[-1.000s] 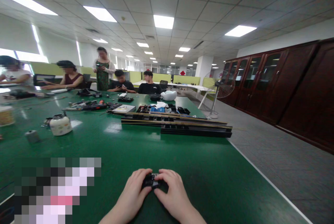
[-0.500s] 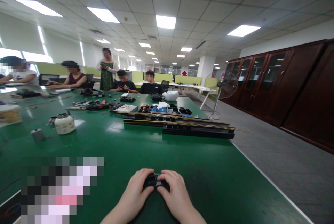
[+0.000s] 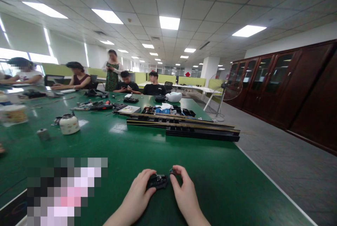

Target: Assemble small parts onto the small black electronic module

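My left hand [image 3: 139, 191] is closed around the left side of a small black plastic device [image 3: 160, 181], thumb at the front and fingers behind. Grey and shiny inner parts show on the device's upper side; its exact kind is unclear. Just to the right, apart from the device, my right hand [image 3: 184, 191] pinches a small dark piece [image 3: 172, 172] with a bluish tint between thumb and fingertips. That piece is mostly covered by the fingers. Both hands are low over the green table [image 3: 126, 161].
Long black rails [image 3: 202, 134] with thin brass-coloured rods lie across the table ahead. Further left are a white pot [image 3: 69, 125], a grey metal cylinder [image 3: 43, 134] and assorted tools [image 3: 97, 106]. A pixelated patch covers the near left. Several people are at the far side.
My right hand has come away from the device to the right, with a small dark piece in its fingers. My left hand keeps hold of the device. The view has shifted slightly.
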`<state>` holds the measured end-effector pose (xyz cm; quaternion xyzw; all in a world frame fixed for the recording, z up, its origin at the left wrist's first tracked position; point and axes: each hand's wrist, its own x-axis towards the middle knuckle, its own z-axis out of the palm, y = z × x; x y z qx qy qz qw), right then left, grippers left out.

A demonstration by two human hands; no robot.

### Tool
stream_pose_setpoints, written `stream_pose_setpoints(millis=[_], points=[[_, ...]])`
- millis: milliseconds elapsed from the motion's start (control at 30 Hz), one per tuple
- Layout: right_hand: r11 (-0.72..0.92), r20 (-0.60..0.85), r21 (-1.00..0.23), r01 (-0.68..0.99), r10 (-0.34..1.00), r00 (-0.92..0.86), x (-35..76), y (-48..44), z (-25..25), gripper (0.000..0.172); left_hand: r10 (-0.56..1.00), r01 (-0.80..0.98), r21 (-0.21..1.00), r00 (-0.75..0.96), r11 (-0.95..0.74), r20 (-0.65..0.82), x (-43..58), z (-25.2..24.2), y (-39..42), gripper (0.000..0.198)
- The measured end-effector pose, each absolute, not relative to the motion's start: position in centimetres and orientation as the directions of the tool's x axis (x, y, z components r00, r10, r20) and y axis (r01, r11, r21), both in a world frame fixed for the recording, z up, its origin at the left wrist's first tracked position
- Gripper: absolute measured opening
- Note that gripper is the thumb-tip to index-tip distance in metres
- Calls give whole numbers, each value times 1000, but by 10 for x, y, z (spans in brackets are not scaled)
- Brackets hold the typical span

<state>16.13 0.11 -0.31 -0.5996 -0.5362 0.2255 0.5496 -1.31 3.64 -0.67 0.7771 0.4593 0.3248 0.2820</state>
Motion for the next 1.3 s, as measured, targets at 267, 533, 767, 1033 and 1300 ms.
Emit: stream_pose_setpoints(millis=[267,533,767,1033,1300], points=[[121,277,-947,297,776,567,171,8,-9,39,916,560,741,352,-370,191,-13,-7,36,47],[40,255,-948,316,688,679,179,7,-4,44,904,556,731,374,-396,206,-14,-4,34,42],[126,431,-874,469,647,629,178,2,-1,40,908,558,732,366,-390,204,-14,-5,34,42],[155,503,-807,570,686,526,176,2,-3,36,910,558,738,367,-379,190,-13,1,32,45],[113,468,-784,611,753,462,172,4,-7,34,915,575,729,362,-370,179,-12,3,31,45]])
